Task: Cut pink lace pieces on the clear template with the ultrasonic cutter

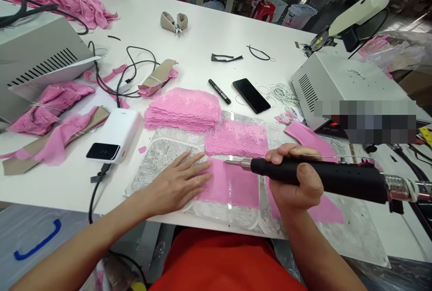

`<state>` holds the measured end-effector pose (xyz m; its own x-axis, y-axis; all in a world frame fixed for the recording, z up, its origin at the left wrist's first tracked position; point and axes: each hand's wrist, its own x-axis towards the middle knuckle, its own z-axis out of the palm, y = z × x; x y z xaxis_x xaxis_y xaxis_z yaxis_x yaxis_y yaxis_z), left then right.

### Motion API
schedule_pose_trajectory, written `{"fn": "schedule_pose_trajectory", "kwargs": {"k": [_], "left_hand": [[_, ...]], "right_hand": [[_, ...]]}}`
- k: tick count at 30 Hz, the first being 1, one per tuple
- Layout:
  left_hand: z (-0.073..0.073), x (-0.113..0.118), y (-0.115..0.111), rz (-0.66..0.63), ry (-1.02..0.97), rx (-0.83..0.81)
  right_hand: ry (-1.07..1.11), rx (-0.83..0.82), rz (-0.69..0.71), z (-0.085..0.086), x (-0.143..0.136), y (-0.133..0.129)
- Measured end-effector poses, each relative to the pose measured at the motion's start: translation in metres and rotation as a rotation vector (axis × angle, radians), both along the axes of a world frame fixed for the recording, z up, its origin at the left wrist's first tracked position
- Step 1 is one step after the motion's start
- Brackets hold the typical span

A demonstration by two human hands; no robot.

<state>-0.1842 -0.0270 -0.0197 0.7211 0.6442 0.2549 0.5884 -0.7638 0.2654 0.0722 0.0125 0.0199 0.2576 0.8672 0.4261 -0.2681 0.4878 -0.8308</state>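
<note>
A person in a red top works at a white surface, the two hands apart. The right hand is wrapped around a black-handled pen-type tool, its pointed metal tip at the upper edge of a pink fabric panel; whether the tip touches the cloth cannot be told. The left hand lies flat, fingers slightly spread, its fingertips at the panel's left edge. The panel lies directly before the person, over a grey marbled board. Just beyond it sit a smaller pile of pink lace pieces and, to the left, a taller lace stack. A black marker and a smartphone lie behind the lace. At left, a white power bank shows a dark display; grey vented boxes flank the scene, left and right, the latter below a cream-handled tool.
</note>
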Motion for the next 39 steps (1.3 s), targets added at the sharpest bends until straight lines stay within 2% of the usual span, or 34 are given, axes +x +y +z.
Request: {"fn": "schedule_pose_trajectory", "kwargs": {"k": [13, 19, 25, 29, 39], "left_hand": [[-0.003, 0.001, 0.000, 0.018, -0.022, 0.029], [-0.004, 0.000, 0.002, 0.008, -0.036, 0.046], [-0.004, -0.002, 0.001, 0.006, -0.032, 0.026], [-0.004, -0.001, 0.001, 0.016, -0.037, 0.019], [-0.003, 0.000, 0.001, 0.010, -0.051, 0.037]], "right_hand": [[-0.069, 0.015, 0.017, -0.006, -0.006, 0.001], [-0.021, 0.035, 0.015, -0.003, -0.004, 0.003], [-0.016, 0.033, -0.131, 0.009, 0.022, 0.004], [-0.024, 0.002, -0.175, 0.009, 0.031, 0.003], [-0.045, 0.025, -0.086, 0.005, 0.022, 0.004]]}}
